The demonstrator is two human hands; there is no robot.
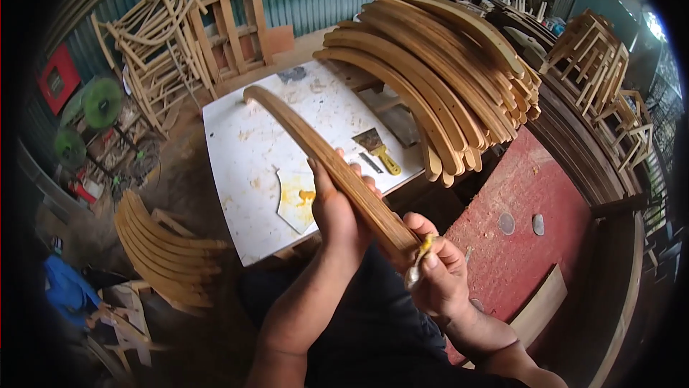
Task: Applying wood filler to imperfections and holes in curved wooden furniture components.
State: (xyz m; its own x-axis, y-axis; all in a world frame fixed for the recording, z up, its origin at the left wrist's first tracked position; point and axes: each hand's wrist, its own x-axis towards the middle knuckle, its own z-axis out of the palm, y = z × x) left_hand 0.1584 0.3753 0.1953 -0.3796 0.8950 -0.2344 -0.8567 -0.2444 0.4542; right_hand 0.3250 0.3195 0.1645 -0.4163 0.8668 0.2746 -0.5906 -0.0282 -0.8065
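My left hand (337, 205) grips the middle of a long curved wooden slat (316, 147) that runs from the upper left down toward my lap. At the slat's near end my right hand (438, 269) pinches a small scraper smeared with yellow filler (418, 262) against the wood. Behind the slat stands a white worktable (244, 151) stained with filler.
On the table lie a yellow-handled putty knife (379, 151), a narrow dark tool (370, 163) and a white plate smeared yellow (296, 198). A large pile of curved slats (438, 65) sits to the right, a smaller pile (165, 251) on the floor left. Wooden chair frames (161, 36) stand behind.
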